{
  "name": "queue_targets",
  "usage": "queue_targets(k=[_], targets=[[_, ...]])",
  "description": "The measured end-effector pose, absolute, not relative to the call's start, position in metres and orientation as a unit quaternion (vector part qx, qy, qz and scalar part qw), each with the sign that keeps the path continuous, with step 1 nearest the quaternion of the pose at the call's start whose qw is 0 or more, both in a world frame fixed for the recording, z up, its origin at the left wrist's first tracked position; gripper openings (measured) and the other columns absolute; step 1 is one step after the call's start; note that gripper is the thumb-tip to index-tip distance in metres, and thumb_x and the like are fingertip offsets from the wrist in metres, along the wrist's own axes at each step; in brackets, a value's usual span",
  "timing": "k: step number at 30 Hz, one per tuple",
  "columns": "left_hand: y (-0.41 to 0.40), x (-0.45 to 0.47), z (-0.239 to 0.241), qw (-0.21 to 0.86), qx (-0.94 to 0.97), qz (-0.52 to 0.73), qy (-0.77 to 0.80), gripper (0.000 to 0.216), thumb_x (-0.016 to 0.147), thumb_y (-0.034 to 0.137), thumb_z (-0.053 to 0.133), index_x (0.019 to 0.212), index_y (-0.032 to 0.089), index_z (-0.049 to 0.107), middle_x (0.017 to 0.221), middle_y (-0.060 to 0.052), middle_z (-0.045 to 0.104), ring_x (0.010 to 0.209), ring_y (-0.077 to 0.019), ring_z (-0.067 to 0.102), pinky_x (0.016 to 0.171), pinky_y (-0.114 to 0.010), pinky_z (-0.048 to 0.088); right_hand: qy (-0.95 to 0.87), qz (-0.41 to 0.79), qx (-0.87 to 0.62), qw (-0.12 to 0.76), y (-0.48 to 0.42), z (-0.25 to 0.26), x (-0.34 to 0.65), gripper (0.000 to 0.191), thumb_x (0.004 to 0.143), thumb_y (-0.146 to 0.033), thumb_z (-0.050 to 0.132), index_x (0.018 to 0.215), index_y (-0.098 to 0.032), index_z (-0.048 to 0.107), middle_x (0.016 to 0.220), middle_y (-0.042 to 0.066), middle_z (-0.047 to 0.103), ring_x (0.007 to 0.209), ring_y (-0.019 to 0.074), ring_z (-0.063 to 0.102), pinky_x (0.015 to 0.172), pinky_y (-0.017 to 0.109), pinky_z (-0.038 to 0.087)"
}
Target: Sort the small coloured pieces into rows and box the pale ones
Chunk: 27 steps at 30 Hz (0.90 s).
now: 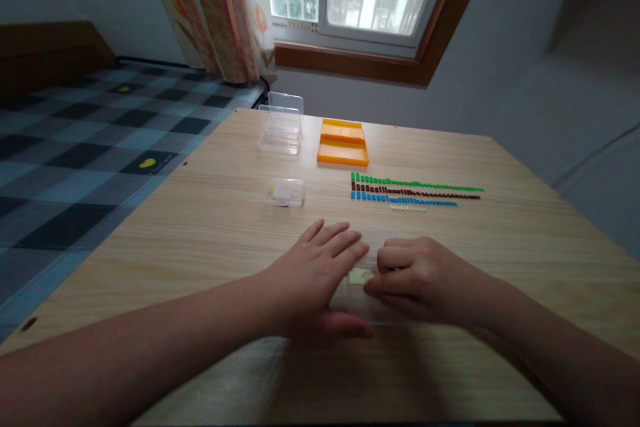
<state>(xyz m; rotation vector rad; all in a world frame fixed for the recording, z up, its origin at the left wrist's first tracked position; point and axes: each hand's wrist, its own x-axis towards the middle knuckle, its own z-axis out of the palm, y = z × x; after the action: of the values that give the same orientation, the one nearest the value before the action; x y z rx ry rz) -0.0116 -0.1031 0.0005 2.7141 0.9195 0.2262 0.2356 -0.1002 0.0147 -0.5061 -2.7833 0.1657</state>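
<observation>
A clear plastic box (375, 237) with its lid folded back lies on the table under my hands, partly hidden by them. Small pale yellow pieces (357, 276) show in one of its compartments. My left hand (315, 273) rests over the box's left side, fingers stretched and thumb apart, holding nothing. With fingertips pinched together, my right hand (425, 277) reaches into the box beside the yellow pieces; what is between its fingers cannot be made out. Just beyond, a short row of tiny pale yellow pieces (408, 209) lies on the wood.
Beyond are rows of small blue (370, 197), brown (367, 187) and green pieces (373, 179). An orange tray (343, 163) and an open clear case (281, 137) stand farther back. A small clear box (297, 193) sits left. A checked bed (100, 140) adjoins the table.
</observation>
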Motion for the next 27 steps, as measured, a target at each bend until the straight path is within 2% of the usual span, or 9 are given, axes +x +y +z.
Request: queue_targets(k=[5, 8, 11, 15, 19, 27], targets=[[-0.103, -0.012, 0.001, 0.132, 0.935, 0.075, 0.321, 0.100, 0.077, 0.080, 0.069, 0.150, 0.015, 0.046, 0.158, -0.020, 0.044, 0.150, -0.0419, 0.033, 0.124, -0.064, 0.018, -0.962, 0.098, -0.179, 0.182, -0.097, 0.019, 0.240, 0.025, 0.102, -0.022, 0.050, 0.093, -0.019, 0.073, 0.074, 0.001, 0.056, 0.067, 0.0108, 0.045, 0.062, 0.027, 0.030], [-0.104, -0.012, 0.001, 0.137, 0.934, 0.067, 0.325, 0.102, 0.077, 0.080, 0.069, 0.151, 0.015, 0.045, 0.159, -0.020, 0.043, 0.151, -0.0417, 0.032, 0.124, -0.064, 0.016, -0.932, 0.091, -0.222, 0.273, -0.086, 0.025, 0.253, 0.019, 0.100, -0.020, 0.055, 0.094, -0.017, 0.073, 0.073, 0.002, 0.058, 0.066, 0.0097, 0.051, 0.062, 0.024, 0.035], [-0.104, -0.012, 0.002, 0.142, 0.932, 0.064, 0.328, 0.102, 0.077, 0.080, 0.069, 0.152, 0.016, 0.044, 0.160, -0.019, 0.042, 0.151, -0.0414, 0.032, 0.125, -0.064, 0.015, -0.880, 0.017, -0.327, 0.344, -0.067, 0.026, 0.272, 0.016, 0.098, -0.022, 0.060, 0.093, -0.017, 0.075, 0.074, 0.002, 0.062, 0.063, 0.0095, 0.052, 0.059, 0.023, 0.038], [-0.104, -0.013, 0.003, 0.147, 0.930, 0.061, 0.331, 0.102, 0.076, 0.079, 0.071, 0.152, 0.016, 0.045, 0.160, -0.019, 0.042, 0.150, -0.0425, 0.033, 0.125, -0.065, 0.016, -0.845, -0.019, -0.428, 0.319, -0.046, 0.015, 0.289, 0.020, 0.097, -0.029, 0.062, 0.098, -0.018, 0.079, 0.079, 0.004, 0.065, 0.066, 0.0117, 0.055, 0.062, 0.024, 0.041], [-0.103, -0.014, 0.003, 0.142, 0.931, 0.051, 0.332, 0.104, 0.076, 0.079, 0.072, 0.153, 0.016, 0.043, 0.161, -0.019, 0.040, 0.151, -0.0425, 0.032, 0.124, -0.065, 0.017, -0.839, -0.002, -0.475, 0.265, -0.039, -0.002, 0.284, 0.023, 0.097, -0.029, 0.061, 0.108, -0.021, 0.079, 0.092, 0.006, 0.068, 0.078, 0.0152, 0.061, 0.073, 0.027, 0.046], [-0.102, -0.013, 0.007, 0.142, 0.930, 0.028, 0.336, 0.105, 0.076, 0.079, 0.072, 0.154, 0.016, 0.043, 0.161, -0.020, 0.040, 0.151, -0.0426, 0.031, 0.124, -0.066, 0.017, -0.826, -0.026, -0.508, 0.244, -0.033, -0.016, 0.272, 0.021, 0.094, -0.031, 0.065, 0.105, -0.023, 0.081, 0.095, 0.005, 0.069, 0.083, 0.0171, 0.064, 0.076, 0.027, 0.047]])
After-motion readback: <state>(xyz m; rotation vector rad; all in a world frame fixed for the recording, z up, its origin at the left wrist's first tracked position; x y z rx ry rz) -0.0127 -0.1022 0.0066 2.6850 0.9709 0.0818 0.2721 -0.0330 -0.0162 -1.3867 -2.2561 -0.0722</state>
